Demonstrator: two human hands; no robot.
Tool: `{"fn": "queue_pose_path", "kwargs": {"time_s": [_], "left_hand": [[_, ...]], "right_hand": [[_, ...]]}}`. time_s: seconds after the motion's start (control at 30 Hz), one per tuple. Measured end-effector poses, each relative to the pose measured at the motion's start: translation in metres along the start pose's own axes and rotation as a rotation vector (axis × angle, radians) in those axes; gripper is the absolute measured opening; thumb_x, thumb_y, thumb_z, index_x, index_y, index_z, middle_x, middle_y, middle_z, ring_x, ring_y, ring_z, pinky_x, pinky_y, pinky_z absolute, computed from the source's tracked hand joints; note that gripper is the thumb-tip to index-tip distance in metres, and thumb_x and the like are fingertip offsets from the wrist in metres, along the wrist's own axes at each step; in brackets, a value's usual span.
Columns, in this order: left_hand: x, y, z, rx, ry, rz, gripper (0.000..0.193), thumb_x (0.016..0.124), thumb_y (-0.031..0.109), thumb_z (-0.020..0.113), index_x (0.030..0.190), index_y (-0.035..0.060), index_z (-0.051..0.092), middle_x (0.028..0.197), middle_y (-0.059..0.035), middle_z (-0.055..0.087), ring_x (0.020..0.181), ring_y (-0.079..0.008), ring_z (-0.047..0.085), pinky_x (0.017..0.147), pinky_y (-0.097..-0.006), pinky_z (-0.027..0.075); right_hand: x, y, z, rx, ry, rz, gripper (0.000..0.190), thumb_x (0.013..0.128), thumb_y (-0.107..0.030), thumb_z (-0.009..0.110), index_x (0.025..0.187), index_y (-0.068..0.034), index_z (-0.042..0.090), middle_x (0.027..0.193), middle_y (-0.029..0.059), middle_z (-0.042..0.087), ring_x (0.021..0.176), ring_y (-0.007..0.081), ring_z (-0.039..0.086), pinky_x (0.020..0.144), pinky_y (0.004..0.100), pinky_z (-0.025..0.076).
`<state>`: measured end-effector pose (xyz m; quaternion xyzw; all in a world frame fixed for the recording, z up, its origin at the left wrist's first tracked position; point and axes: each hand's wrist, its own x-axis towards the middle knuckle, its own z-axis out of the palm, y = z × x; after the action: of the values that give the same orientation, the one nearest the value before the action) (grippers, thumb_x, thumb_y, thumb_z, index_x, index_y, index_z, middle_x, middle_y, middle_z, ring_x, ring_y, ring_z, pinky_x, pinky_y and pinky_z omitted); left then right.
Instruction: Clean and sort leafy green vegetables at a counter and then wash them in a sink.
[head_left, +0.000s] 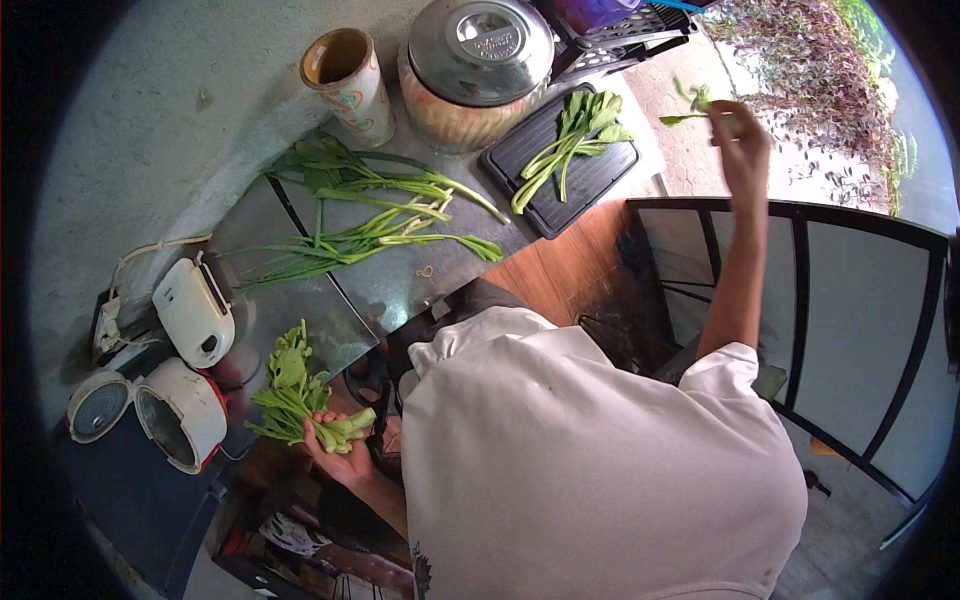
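My left hand (346, 457) is closed around the pale stalks of a bunch of leafy greens (291, 386), its leaves pointing away from me beside the table edge. Far out to the right, my raised right hand (741, 139) pinches a small green sprig (697, 101), slightly blurred, above the paved ground. More leafy greens (581, 135) lie across a black ridged tray (604, 169). Long green stems (390, 199), some like spring onions, are spread over the grey tabletop (397, 281). A rubber band (425, 271) rests near them.
At the back stand a tall patterned vase (352, 105) and a large lidded pot (472, 105), with a black plastic rack (622, 41) beside it. On the left are a white sandwich maker (191, 307) and an opened rice cooker (176, 412). A black-framed panel gate (862, 300) borders the right.
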<state>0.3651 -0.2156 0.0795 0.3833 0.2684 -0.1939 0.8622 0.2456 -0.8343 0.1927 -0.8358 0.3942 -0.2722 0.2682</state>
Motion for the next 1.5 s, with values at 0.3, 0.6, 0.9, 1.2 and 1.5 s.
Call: {"fn": "queue_pose_path", "kwargs": {"time_s": [0.3, 0.6, 0.9, 1.2, 1.5], "left_hand": [[-0.010, -0.001, 0.003, 0.090, 0.188, 0.040, 0.021, 0.093, 0.026, 0.056, 0.094, 0.0051, 0.052, 0.083, -0.0033, 0.052, 0.081, -0.0150, 0.052, 0.076, -0.0317, 0.045], [-0.023, -0.009, -0.010, -0.015, 0.207, 0.061, 0.019, 0.092, 0.024, 0.057, 0.092, 0.0059, 0.052, 0.083, -0.0014, 0.054, 0.078, -0.0139, 0.054, 0.073, -0.0324, 0.046], [-0.037, -0.017, -0.031, -0.070, 0.199, 0.066, 0.018, 0.091, 0.023, 0.058, 0.092, 0.0054, 0.053, 0.084, -0.0015, 0.056, 0.079, -0.0139, 0.055, 0.073, -0.0296, 0.048], [-0.050, -0.023, -0.025, -0.129, 0.370, 0.107, 0.017, 0.092, 0.024, 0.057, 0.090, 0.0065, 0.055, 0.084, -0.0014, 0.057, 0.080, -0.0133, 0.057, 0.074, -0.0298, 0.049], [-0.043, -0.029, -0.032, -0.173, 0.198, 0.163, 0.017, 0.092, 0.020, 0.057, 0.096, 0.0048, 0.053, 0.087, -0.0029, 0.058, 0.081, -0.0133, 0.057, 0.071, -0.0297, 0.050]], "right_hand": [[-0.152, -0.022, 0.208, -0.375, -0.873, 0.145, 0.069, 0.079, -0.030, 0.064, 0.141, -0.019, 0.036, 0.092, 0.0216, 0.065, 0.092, 0.0362, 0.063, 0.075, 0.0470, 0.051], [-0.207, -0.063, 0.354, -0.165, -0.809, -0.445, 0.035, 0.080, -0.017, 0.055, 0.114, -0.008, 0.056, 0.109, 0.0160, 0.054, 0.104, 0.0323, 0.054, 0.084, 0.0446, 0.047], [-0.208, -0.046, 0.389, -0.312, -0.772, -0.729, 0.025, 0.084, -0.018, 0.049, 0.106, -0.011, 0.059, 0.103, 0.0086, 0.057, 0.105, 0.0249, 0.052, 0.085, 0.0369, 0.043], [-0.195, -0.070, 0.371, 0.216, -0.628, -0.448, 0.021, 0.082, -0.012, 0.059, 0.102, -0.006, 0.058, 0.085, 0.0162, 0.063, 0.078, 0.0331, 0.063, 0.067, 0.0426, 0.050], [-0.133, -0.112, 0.329, 1.242, -1.143, 0.622, 0.035, 0.101, -0.022, 0.042, 0.126, 0.002, 0.050, 0.102, 0.0129, 0.066, 0.090, 0.0246, 0.065, 0.082, 0.0367, 0.052]]}}
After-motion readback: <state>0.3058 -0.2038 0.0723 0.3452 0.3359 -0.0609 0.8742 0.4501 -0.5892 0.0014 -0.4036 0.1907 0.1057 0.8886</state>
